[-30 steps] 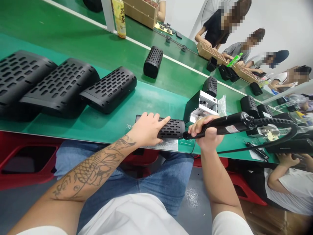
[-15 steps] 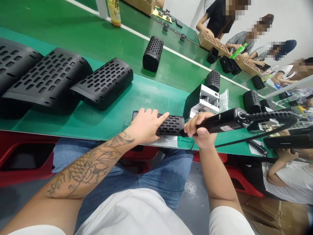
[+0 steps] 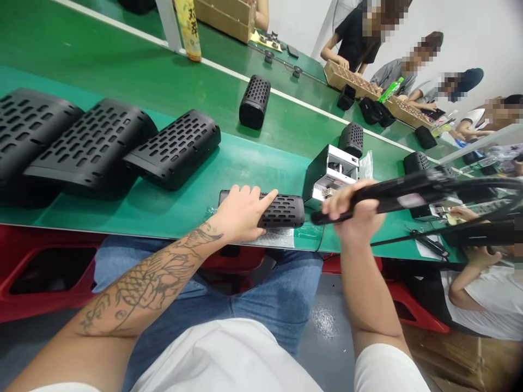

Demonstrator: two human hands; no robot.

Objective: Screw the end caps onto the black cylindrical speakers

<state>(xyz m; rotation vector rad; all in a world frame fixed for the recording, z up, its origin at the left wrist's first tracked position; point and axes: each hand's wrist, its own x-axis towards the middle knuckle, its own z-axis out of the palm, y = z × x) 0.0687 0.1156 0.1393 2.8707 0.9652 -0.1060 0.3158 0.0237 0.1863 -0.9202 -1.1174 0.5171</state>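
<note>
My left hand [image 3: 244, 213] is wrapped over a black perforated speaker housing [image 3: 285, 210], which lies on its side near the table's front edge. In my right hand [image 3: 355, 209] is a black electric screwdriver [image 3: 392, 193] with a cord, its body slightly blurred. The screwdriver's tip end is just right of the housing's end and apart from it. Behind it stands a small black and silver screw feeder machine [image 3: 329, 171]. Under the housing lies a piece of clear bubble wrap [image 3: 281, 238].
Several black perforated housings [image 3: 174, 147] lie in a row on the left. Another housing [image 3: 255, 102] stands farther back. A yellow bottle [image 3: 188, 30] is by a white post. Co-workers [image 3: 355, 38] sit along the far side, and one [image 3: 482, 288] is at my right.
My right hand has drawn the screwdriver to the right, away from the housing's end. My left hand stays on the housing. The view has shifted slightly.
</note>
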